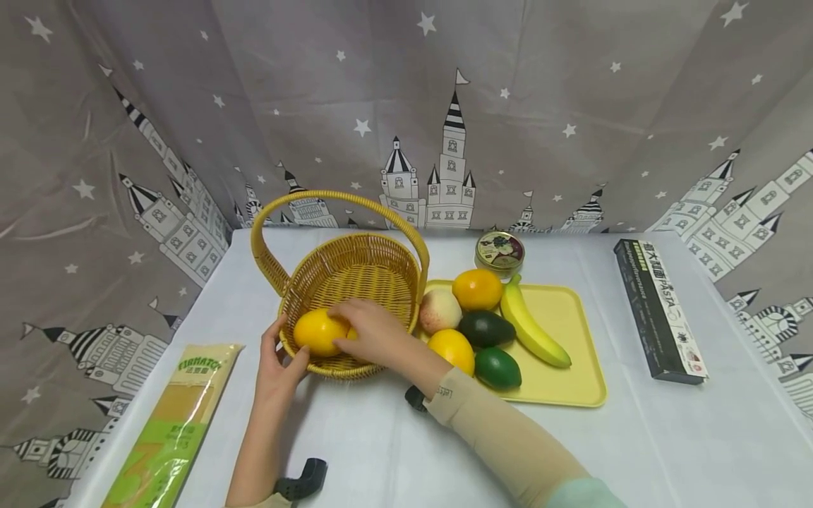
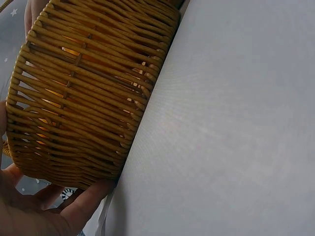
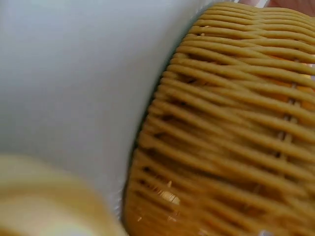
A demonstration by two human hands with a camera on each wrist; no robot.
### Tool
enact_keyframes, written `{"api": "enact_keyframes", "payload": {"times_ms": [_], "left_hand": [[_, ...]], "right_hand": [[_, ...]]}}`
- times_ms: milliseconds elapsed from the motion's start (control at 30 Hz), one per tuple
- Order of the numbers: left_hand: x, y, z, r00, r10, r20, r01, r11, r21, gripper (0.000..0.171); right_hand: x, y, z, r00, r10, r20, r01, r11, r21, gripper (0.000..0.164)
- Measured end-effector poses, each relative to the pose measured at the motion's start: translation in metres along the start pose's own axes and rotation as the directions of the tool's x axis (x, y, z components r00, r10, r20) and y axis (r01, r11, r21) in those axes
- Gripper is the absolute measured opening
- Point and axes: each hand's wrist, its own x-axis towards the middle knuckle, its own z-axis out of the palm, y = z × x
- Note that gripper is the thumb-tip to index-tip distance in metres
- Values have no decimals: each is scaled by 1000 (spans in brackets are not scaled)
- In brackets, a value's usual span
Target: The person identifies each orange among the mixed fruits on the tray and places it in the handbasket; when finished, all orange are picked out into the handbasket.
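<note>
A woven yellow-brown basket (image 1: 356, 243) with a tall arched handle stands left of the middle. My left hand (image 1: 278, 367) grips its near left side, thumb at the rim; in the left wrist view the fingers (image 2: 86, 204) curve around the wicker wall. Inside the basket, my right hand (image 1: 375, 335) curls its fingers against a yellow-orange oval fruit (image 1: 317, 333). Another piece of similar color (image 1: 356, 344) lies partly hidden under that hand. Only the basket's outer wall (image 3: 231, 113) shows clearly in the right wrist view.
Right of the basket, a yellow tray (image 1: 571, 331) bears a banana (image 1: 533, 328), a peach (image 1: 440, 312), two orange fruits and two dark green fruits. A round tin (image 1: 500, 252) stands behind it. A pasta box (image 1: 660, 310) lies far right, a pasta packet (image 1: 174, 423) at left.
</note>
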Motion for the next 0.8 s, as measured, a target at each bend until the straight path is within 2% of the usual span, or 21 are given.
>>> {"api": "enact_keyframes", "payload": {"times_ms": [233,433,633,800], "left_hand": [[0,-2,0,1000,-5,0,5,1000,17,72],[0,-1,0,1000,-6,-11,6,999,32,72],[-1,-1,0,1000,0,-12,0,1000,28,71],[-1,-1,1,1000,0,-12,0,1000,12,71]], "right_hand": [[-24,8,-13,995,-44,-87,54,992,116,43],[-44,13,-30,984,-52,-168,79,985,156,40],[-65,18,-49,968,-40,-249,93,974,205,41],[-83,26,-60,939,-19,-343,96,973,210,42]]}}
